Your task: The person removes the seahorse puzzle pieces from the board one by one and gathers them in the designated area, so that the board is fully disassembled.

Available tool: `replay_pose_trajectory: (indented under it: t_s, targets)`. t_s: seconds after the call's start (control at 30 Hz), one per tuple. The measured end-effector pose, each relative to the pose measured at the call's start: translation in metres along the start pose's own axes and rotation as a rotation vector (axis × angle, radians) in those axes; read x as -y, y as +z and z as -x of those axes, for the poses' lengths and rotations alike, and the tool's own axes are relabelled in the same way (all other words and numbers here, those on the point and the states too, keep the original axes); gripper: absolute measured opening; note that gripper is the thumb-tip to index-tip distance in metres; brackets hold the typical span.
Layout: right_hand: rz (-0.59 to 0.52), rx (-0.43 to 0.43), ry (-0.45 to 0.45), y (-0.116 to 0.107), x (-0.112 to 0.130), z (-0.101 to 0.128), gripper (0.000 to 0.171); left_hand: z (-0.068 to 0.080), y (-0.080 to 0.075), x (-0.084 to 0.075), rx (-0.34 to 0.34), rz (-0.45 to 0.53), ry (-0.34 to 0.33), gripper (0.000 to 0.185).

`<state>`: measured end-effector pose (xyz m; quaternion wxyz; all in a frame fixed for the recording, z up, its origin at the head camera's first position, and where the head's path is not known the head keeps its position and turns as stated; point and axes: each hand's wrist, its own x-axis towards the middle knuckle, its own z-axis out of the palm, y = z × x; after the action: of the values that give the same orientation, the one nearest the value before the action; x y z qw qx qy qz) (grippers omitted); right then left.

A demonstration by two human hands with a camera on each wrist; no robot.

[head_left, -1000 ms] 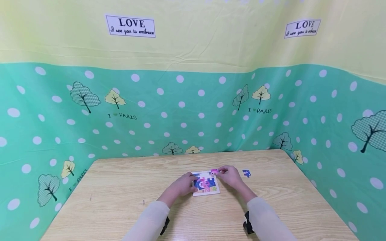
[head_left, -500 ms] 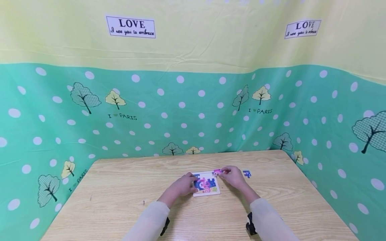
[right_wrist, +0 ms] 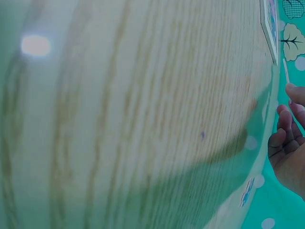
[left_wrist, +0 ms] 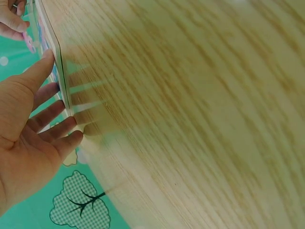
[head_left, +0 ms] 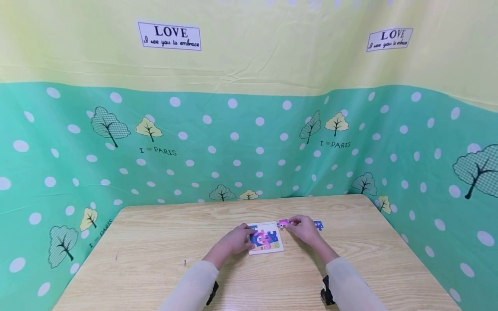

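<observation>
A small white-rimmed jigsaw puzzle tray [head_left: 268,252] lies on the table, partly filled with blue and pink pieces; its upper part shows white. My left hand [head_left: 235,239] rests at its left side, thumb and fingers touching the rim; the left wrist view shows these fingers spread and relaxed along the tray edge [left_wrist: 61,67]. Just beyond the tray's upper right corner, my right hand [head_left: 306,230] pinches a pink puzzle piece [head_left: 283,223] between thumb and fingertips. That piece appears thin and edge-on in the right wrist view, where the right hand [right_wrist: 290,138] is partly cut off.
A blue puzzle piece [head_left: 319,225] lies on the table right of the right hand, partly covered by it in the head view. A tiny dark speck [head_left: 185,262] is on the wooden table [head_left: 155,242] at left. Green dotted cloth [head_left: 233,172] surrounds the table.
My right hand has moved right with the pink piece, away from the tray's upper right corner and closer to the loose blue piece. The left hand and tray have stayed put.
</observation>
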<state>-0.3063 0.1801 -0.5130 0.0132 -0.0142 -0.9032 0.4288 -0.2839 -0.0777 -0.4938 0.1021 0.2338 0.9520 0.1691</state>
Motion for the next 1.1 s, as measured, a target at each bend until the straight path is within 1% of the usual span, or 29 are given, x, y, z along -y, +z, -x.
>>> replay_pose_trajectory:
  t_s: [0.13,0.57,0.8,1.1]
  targets:
    - [0.004,-0.008,-0.011,-0.002,-0.002,0.001,0.026,0.0,0.0,0.0,0.0,0.003,0.004,0.051]
    - [0.018,-0.021,0.003,-0.007,-0.006,0.005,0.025,0.002,-0.002,-0.002,0.003,0.021,-0.002,0.051]
    - [0.03,-0.036,-0.008,-0.012,-0.007,0.007,0.028,0.001,0.0,-0.001,-0.002,0.012,0.002,0.051]
    - [0.035,-0.047,-0.028,-0.016,-0.016,0.006,0.026,0.0,0.0,-0.001,-0.008,-0.001,0.017,0.052]
